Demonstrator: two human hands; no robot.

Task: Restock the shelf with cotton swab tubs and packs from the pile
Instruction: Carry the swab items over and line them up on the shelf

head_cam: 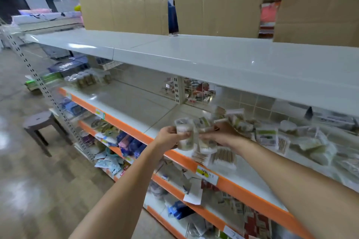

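Observation:
My left hand [168,135] grips a clear cotton swab tub [184,134] just above the orange front edge of the white shelf [136,110]. My right hand [223,136] is closed on a bundle of swab tubs and packs [206,142] beside it; the two loads touch. A loose pile of swab packs and tubs [303,139] lies on the shelf to the right. A row of tubs [87,79] stands at the shelf's far left end. The image is blurred by motion.
A white upper shelf [194,54] overhangs the working shelf, with cardboard sheets [126,0] behind it. Lower orange-edged shelves [174,190] hold mixed small goods. A dark plastic stool [39,124] stands in the aisle at left.

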